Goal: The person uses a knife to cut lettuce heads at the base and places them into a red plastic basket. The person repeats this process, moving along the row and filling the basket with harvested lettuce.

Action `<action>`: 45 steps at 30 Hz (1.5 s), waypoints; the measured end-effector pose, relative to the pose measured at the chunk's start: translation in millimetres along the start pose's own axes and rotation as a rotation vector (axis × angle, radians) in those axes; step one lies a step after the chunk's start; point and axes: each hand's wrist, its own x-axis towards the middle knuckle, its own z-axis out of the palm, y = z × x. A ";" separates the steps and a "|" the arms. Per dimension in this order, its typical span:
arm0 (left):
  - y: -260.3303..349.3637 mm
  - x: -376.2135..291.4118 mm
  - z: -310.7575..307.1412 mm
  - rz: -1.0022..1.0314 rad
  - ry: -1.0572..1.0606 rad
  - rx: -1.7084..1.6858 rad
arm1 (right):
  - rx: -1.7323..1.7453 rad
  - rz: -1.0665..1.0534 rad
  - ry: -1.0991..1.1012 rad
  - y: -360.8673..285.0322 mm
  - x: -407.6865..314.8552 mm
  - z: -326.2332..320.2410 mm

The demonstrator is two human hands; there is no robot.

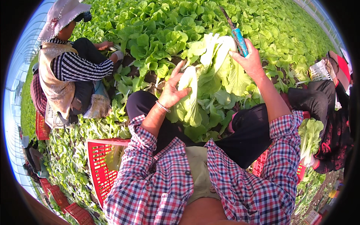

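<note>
My left hand [173,91], a bangle at its wrist, holds a leafy green head [189,92] by its pale base. The leaves of that head hang down over my lap. In my right hand [249,61] are a knife [239,42] with a blue handle and a second bunch of leafy greens [219,57]. The knife's dark, dirt-marked blade points up and away from me. My thumb presses on the bunch's white stem end, which faces upward. Rooted greens [157,42] grow thickly just beyond both hands.
A red plastic crate [102,168] stands at my left hip. On the left a person in a striped top [81,66] crouches among the plants. Another person's leg [312,94] is close on my right, near a held bunch [309,137]. Several red crates [57,198] line the lower left.
</note>
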 end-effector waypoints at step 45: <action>1.6 20.3 -1.3 0.025 -0.392 -0.260 | -0.033 0.128 -0.616 -15.9 -17.9 -18.1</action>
